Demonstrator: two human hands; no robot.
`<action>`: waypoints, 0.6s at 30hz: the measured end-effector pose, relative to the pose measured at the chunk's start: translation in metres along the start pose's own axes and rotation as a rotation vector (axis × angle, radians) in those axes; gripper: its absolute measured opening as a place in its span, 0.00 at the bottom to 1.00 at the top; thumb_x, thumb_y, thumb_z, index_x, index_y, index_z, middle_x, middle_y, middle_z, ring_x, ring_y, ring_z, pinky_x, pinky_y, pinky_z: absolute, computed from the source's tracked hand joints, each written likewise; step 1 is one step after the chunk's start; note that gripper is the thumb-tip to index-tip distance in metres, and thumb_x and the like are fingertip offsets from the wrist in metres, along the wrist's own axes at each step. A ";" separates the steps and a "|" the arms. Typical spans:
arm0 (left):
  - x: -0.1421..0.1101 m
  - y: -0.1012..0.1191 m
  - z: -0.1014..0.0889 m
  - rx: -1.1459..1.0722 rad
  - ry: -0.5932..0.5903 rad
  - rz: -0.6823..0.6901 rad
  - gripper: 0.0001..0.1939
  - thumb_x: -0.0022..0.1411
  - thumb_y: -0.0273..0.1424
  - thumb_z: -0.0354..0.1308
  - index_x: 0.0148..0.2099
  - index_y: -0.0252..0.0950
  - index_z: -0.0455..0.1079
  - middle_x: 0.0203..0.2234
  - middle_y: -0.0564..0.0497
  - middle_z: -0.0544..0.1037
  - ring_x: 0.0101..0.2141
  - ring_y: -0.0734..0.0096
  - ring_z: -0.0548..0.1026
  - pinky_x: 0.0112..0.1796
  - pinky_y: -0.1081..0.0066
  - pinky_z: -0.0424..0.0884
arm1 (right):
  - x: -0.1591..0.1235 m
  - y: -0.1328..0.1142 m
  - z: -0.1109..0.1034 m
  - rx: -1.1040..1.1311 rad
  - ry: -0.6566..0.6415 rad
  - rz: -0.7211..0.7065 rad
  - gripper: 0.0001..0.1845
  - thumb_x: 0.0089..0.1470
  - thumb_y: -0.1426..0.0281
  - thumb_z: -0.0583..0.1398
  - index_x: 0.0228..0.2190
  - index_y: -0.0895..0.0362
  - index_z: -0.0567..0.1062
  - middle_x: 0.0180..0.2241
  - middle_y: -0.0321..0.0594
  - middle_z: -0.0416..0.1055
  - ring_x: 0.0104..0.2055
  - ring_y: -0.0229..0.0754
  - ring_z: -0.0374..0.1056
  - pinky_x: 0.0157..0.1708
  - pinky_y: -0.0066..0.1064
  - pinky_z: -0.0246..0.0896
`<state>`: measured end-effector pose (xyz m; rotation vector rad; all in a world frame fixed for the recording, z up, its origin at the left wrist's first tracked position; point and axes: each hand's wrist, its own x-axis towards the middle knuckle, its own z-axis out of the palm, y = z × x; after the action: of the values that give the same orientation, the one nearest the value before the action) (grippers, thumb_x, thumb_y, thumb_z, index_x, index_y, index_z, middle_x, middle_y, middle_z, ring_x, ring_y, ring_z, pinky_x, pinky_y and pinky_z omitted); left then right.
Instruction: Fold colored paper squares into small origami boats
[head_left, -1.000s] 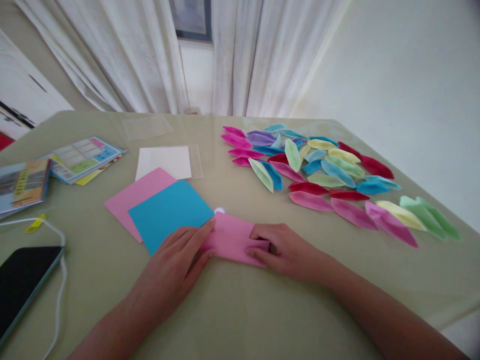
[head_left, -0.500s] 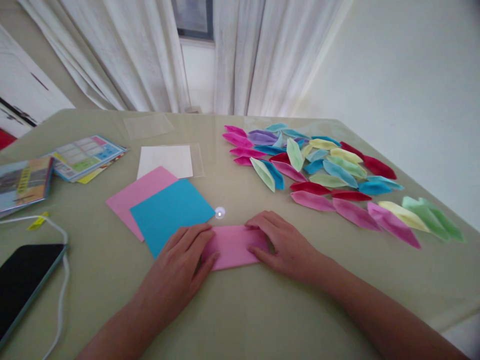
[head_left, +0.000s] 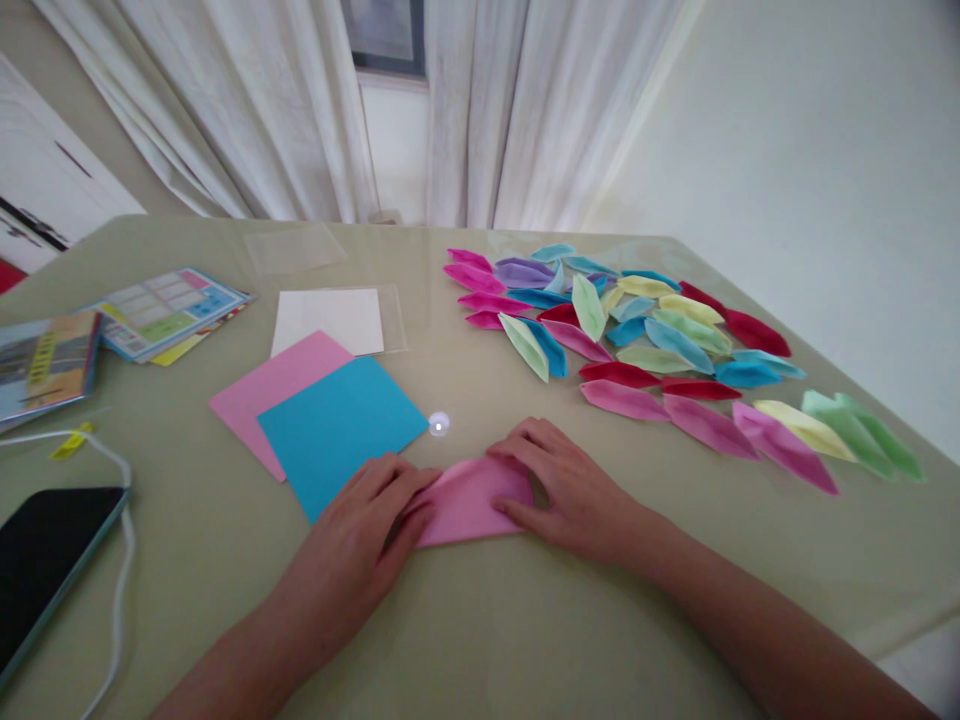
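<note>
Under hands (head_left: 360,530) (head_left: 574,495), pink ppr (head_left: 471,508) partly hidden

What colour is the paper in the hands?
Pink. The paper between the left hand and right hand shows best in the head view.

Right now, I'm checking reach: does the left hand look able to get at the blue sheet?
Probably yes: the left hand is close to the blue sheet, whose top lies mostly uncovered. But it holds the folded pink paper, so it would likely need to let go first.
</note>
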<state>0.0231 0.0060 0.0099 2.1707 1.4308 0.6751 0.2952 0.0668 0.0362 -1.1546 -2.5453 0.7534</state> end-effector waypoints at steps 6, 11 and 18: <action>0.002 0.006 -0.010 -0.361 0.016 -0.290 0.13 0.75 0.41 0.54 0.55 0.41 0.68 0.43 0.49 0.78 0.42 0.63 0.78 0.42 0.67 0.74 | 0.002 0.002 -0.004 0.165 0.143 0.047 0.22 0.58 0.64 0.71 0.51 0.56 0.76 0.49 0.47 0.74 0.52 0.51 0.70 0.53 0.43 0.67; -0.001 0.010 -0.010 -0.601 0.001 -0.432 0.27 0.70 0.48 0.60 0.64 0.41 0.65 0.43 0.48 0.79 0.38 0.64 0.78 0.35 0.70 0.74 | 0.005 0.009 -0.004 0.669 0.297 0.140 0.11 0.61 0.64 0.69 0.44 0.54 0.80 0.36 0.37 0.77 0.36 0.40 0.71 0.35 0.31 0.65; -0.003 0.021 -0.013 -0.753 -0.351 -0.322 0.18 0.72 0.42 0.60 0.60 0.43 0.73 0.49 0.48 0.81 0.44 0.61 0.80 0.42 0.69 0.76 | 0.001 0.000 -0.001 0.933 0.273 0.096 0.07 0.59 0.69 0.72 0.40 0.52 0.83 0.35 0.35 0.78 0.35 0.36 0.70 0.33 0.26 0.65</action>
<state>0.0289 -0.0032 0.0327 1.3562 1.0670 0.5555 0.2946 0.0674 0.0369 -0.9368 -1.5785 1.4569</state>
